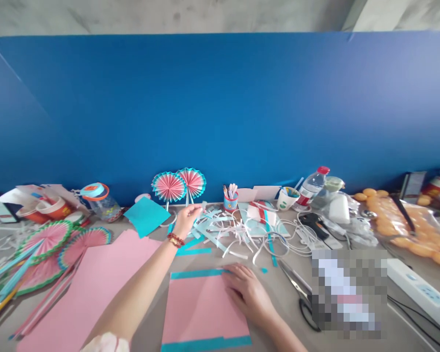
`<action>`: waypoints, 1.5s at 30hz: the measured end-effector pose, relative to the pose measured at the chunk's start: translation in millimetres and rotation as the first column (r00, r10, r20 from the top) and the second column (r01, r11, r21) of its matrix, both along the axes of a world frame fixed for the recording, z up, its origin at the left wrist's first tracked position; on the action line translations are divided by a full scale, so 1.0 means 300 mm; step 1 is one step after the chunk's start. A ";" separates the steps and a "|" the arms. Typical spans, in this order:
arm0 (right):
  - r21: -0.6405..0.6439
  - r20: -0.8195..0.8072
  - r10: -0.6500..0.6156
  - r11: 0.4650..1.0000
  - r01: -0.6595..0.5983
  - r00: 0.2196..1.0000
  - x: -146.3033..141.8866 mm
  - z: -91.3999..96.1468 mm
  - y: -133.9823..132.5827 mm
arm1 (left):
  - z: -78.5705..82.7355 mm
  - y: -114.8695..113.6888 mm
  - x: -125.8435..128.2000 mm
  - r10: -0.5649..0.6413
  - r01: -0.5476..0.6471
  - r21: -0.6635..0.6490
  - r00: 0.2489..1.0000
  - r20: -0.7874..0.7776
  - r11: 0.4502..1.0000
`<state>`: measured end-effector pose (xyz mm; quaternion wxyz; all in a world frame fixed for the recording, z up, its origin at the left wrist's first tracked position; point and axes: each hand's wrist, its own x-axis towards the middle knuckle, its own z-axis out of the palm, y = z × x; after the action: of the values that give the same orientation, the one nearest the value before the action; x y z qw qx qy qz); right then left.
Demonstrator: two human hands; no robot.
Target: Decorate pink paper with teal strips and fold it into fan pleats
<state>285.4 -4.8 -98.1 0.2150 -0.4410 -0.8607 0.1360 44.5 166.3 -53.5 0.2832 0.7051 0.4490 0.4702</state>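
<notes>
The card (196, 305) lies foremost on the table (275, 296), the right hand (247, 288) on its right side. Right of it lie scissors (297, 287), then a power strip (414, 286). Left lies a sheet (110, 274), with fans (47, 239) beyond. Behind the card are scraps (223, 227), the left hand (190, 215) at their left end. Farther back, before the partition (220, 107), stand, left to right, a jar (108, 209), two more fans (168, 187), a pen tin (230, 201), a cup (288, 199) and a bottle (311, 188).

Pink paper (198, 305), blue-banded along its far and near edges, lies flat; a small pale scrap (204, 204) is held nearer the surface's (274, 289) far edge.
</notes>
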 end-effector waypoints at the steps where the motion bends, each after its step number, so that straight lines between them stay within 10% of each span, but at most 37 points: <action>1: -0.002 -0.001 -0.001 1.000 0.001 1.000 0.000 -0.001 0.001 | 0.011 0.005 -0.008 0.009 -0.007 -0.025 0.997 0.072 1.000; 8: -0.003 0.003 0.006 1.000 -0.006 1.000 0.006 -0.029 0.006 | 0.113 -0.035 -0.047 0.041 -0.008 -0.089 0.927 0.373 0.996; 15: 0.026 -0.063 0.029 0.999 -0.027 0.998 0.011 -0.049 0.007 | 0.204 -0.175 -0.078 -0.016 0.048 -0.108 0.961 0.276 0.993; 20: 0.016 -0.274 -0.025 0.999 0.031 0.962 0.029 -0.033 0.004 | 0.161 -0.333 -0.081 -0.314 0.279 -0.247 0.942 -0.116 0.928; 24: -0.054 -0.437 -0.182 0.983 0.176 0.881 0.036 0.045 -0.015 | 0.108 -0.449 -0.070 -0.394 0.307 -0.368 0.899 -0.190 0.878; 30: -0.277 -0.363 -0.180 0.958 0.079 0.914 -0.050 0.134 -0.062 | 0.057 -0.523 -0.003 -0.478 0.362 -0.442 0.859 -0.185 0.821; 39: -0.308 -0.246 -0.324 0.920 0.243 0.914 -0.026 0.046 -0.078 | -0.004 -0.537 -0.020 -0.416 0.241 -0.517 0.873 -0.253 0.821; 45: -0.215 -0.147 -0.336 0.929 0.301 0.930 0.015 0.029 -0.020 | -0.045 -0.530 -0.042 -0.228 0.039 -0.365 0.841 -0.491 0.930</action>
<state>289.9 -10.8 -89.4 0.2689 -0.5793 -0.7374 0.2199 31.9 7.4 -66.9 0.2998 0.7766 0.5323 0.1535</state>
